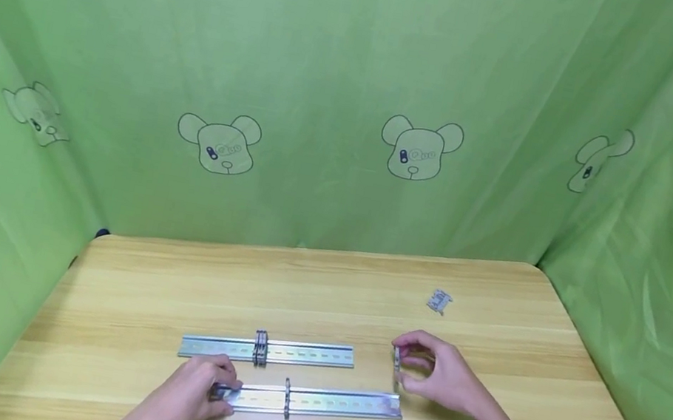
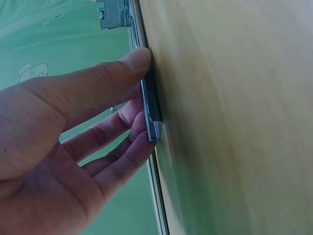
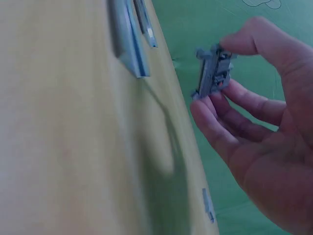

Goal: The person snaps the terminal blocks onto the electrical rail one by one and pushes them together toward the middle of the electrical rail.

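With thumb and fingers, my left hand (image 1: 192,391) grips the left end of the nearer slotted metal DIN rail (image 1: 343,402), which lies along the table. One thin grey terminal block (image 1: 287,398) stands across this rail near its middle. In the left wrist view, the thumb (image 2: 136,59) presses one edge of the rail while fingertips support the other. My right hand (image 1: 445,378) pinches another grey terminal block (image 3: 214,73) by its two ends, raised over the table just beyond the rail's right end.
Behind the nearer rail lies a second DIN rail (image 1: 311,354), with several terminal blocks (image 1: 261,348) clustered around its middle. Farther back on the right, a loose grey terminal block (image 1: 439,301) lies flat on the wooden table (image 1: 524,333). Green curtains (image 1: 337,52) enclose the back and sides.
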Motion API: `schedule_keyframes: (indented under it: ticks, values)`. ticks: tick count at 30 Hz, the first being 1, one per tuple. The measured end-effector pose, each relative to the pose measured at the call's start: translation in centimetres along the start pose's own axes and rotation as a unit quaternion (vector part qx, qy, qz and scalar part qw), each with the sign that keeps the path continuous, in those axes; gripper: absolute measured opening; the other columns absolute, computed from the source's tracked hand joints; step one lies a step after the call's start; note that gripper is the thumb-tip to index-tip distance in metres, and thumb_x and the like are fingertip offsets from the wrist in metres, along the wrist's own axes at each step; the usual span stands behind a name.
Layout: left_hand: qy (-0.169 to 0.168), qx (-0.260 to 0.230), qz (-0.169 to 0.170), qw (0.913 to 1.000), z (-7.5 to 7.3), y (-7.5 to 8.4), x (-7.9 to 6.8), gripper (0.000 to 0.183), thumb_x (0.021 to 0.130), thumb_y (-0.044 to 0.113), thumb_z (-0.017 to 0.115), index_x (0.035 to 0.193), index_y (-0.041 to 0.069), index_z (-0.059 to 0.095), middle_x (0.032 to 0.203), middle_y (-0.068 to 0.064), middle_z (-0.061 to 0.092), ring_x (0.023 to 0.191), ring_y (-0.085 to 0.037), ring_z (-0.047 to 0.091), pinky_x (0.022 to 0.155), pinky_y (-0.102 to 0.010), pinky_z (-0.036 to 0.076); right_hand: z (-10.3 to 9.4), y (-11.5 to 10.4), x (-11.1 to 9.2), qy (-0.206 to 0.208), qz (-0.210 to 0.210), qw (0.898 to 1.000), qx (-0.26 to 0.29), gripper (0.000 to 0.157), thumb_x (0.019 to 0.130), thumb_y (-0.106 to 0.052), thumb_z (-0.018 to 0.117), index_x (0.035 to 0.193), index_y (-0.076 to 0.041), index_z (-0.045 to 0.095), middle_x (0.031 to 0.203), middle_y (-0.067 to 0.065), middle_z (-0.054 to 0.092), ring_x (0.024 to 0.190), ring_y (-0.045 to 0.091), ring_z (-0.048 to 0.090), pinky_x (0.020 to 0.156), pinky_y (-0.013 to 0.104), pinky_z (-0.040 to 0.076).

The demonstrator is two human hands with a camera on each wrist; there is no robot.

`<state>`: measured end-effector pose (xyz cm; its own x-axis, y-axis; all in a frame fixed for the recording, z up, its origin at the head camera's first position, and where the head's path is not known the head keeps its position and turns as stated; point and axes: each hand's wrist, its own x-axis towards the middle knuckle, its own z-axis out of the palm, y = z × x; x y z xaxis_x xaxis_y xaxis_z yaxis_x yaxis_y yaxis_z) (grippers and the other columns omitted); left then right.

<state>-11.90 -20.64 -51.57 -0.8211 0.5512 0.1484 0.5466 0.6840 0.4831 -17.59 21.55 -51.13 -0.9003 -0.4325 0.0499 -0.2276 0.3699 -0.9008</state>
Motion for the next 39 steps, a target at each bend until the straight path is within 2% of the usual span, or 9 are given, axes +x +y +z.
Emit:
schedule_keyframes:
  ticks: [7, 15, 20, 32, 39]
  values:
    - [0.004, 0.002, -0.005, 1.0, -0.1, 0.1, 0.0, 0.026, 0.068, 0.015, 0.086, 0.09, 0.005, 0.078, 0.091, 0.001, 0.069, 0.082, -0.015, 0.065, 0.074, -0.032, 0.061, 0.4, 1.0, -1.9, -0.053, -0.024, 0.997, 0.046, 0.056, 0.068, 0.01, 0.078, 0.118, 0.011, 0.055, 0.117, 0.027, 0.058, 0.108, 0.041, 0.06, 0.096, 0.041, 0.05]
    - [0.007, 0.009, 0.001, 0.9999, -0.4, 0.3, 0.2, 0.027, 0.068, 0.016, 0.086, 0.091, 0.004, 0.078, 0.09, 0.001, 0.069, 0.081, -0.014, 0.065, 0.072, -0.032, 0.061, 0.3, 0.8, -3.0, -0.078, -0.024, 0.996, 0.046, 0.053, 0.069, 0.01, 0.077, 0.118, 0.008, 0.056, 0.116, 0.024, 0.058, 0.111, 0.04, 0.059, 0.098, 0.035, 0.05]
    - [0.009, 0.008, 0.001, 0.9999, -0.4, 0.2, 0.1, 0.027, 0.068, 0.016, 0.086, 0.09, 0.004, 0.078, 0.09, 0.001, 0.069, 0.081, -0.015, 0.065, 0.073, -0.032, 0.061, -0.1, 0.6, -3.4, -0.096, -0.037, 0.993, 0.054, 0.052, 0.07, 0.011, 0.077, 0.117, 0.008, 0.055, 0.116, 0.026, 0.057, 0.111, 0.041, 0.058, 0.099, 0.033, 0.049]
    - [0.006, 0.014, 0.0, 0.9999, -0.5, 0.3, 0.1, 0.026, 0.068, 0.016, 0.086, 0.09, 0.005, 0.078, 0.091, 0.002, 0.068, 0.082, -0.016, 0.066, 0.073, -0.033, 0.061, 0.2, 0.7, -3.3, -0.105, -0.057, 0.991, 0.063, 0.052, 0.07, 0.01, 0.079, 0.116, 0.009, 0.055, 0.117, 0.027, 0.057, 0.112, 0.04, 0.058, 0.099, 0.035, 0.048]
    - [0.001, 0.014, -0.005, 0.9999, -0.6, 0.4, 0.1, 0.026, 0.069, 0.015, 0.085, 0.091, 0.005, 0.078, 0.091, 0.001, 0.069, 0.083, -0.017, 0.066, 0.074, -0.034, 0.061, 0.9, 0.4, -3.1, -0.103, -0.072, 0.991, 0.049, 0.051, 0.069, 0.01, 0.079, 0.114, 0.007, 0.056, 0.115, 0.026, 0.058, 0.11, 0.039, 0.059, 0.098, 0.036, 0.05]
